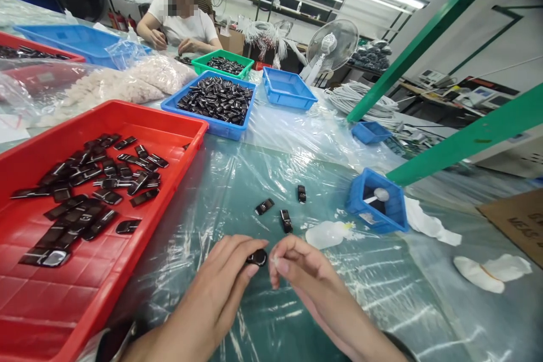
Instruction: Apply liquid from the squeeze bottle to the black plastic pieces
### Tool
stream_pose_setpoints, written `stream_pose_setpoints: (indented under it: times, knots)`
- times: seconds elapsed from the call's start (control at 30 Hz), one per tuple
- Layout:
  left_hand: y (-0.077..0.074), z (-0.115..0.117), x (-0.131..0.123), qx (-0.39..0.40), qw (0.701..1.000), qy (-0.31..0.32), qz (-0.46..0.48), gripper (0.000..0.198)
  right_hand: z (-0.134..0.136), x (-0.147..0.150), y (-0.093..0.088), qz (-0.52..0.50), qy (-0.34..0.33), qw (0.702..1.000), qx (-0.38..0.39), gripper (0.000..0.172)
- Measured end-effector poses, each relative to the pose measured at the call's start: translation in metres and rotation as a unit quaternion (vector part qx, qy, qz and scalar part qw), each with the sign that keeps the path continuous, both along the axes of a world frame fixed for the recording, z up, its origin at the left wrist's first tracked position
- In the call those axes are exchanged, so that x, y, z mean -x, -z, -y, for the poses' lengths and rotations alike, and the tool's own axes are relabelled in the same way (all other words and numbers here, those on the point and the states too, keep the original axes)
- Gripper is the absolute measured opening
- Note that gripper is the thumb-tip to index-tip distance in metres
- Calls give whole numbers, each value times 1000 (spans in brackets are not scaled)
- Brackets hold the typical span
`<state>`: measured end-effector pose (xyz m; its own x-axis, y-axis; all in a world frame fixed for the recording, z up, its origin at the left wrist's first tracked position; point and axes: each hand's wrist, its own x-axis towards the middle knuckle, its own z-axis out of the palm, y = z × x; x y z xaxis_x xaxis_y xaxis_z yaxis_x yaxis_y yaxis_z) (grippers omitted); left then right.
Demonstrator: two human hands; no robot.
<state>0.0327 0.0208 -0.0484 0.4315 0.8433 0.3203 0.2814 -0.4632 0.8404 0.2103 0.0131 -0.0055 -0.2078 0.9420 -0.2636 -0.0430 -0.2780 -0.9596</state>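
Note:
My left hand (220, 277) grips a small glossy black plastic piece (257, 258) between thumb and fingers, its rounded end facing right. Just beside it, my right hand (307, 268) has thumb and fingertips pinched together; something small and pale may be between them, but I cannot make it out. The two hands are close and do not touch. Beyond them three similar black pieces (285, 220) lie on the plastic-covered table (229, 181). A translucent white squeeze bottle (326, 234) rests on its side past my right hand.
To the left is a large red tray (169, 192) with many black pieces. Farther back stand a filled blue tray (244, 133), a green tray (199, 65) and another blue tray (291, 99). A small blue bin (365, 212) and green frame bars (475, 130) are at right. A person (182, 28) sits opposite.

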Motion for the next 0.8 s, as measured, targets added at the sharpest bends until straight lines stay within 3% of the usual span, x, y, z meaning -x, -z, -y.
stream_pose_setpoints:
  times: [0.23,0.43,0.6,0.7,0.77,0.8]
  knots:
    - [-7,-1,3,-13,999,43,-25,37,4,4,4,-144,8,985,95,21]
    - [3,-3,2,-122,992,9,-12,29,8,8,16,-208,9,969,133,29]
    - [-1,9,2,-180,980,11,-87,44,10,9,19,-213,-19,967,136,29]
    - [-18,16,12,-250,944,-95,-195,50,12,6,13,-191,-26,975,106,30]
    - [-33,12,25,-306,882,-240,-266,56,13,2,8,-168,-28,982,78,30]
    - [-40,8,33,-332,837,-319,-295,57,13,-1,5,-155,-29,985,64,31]
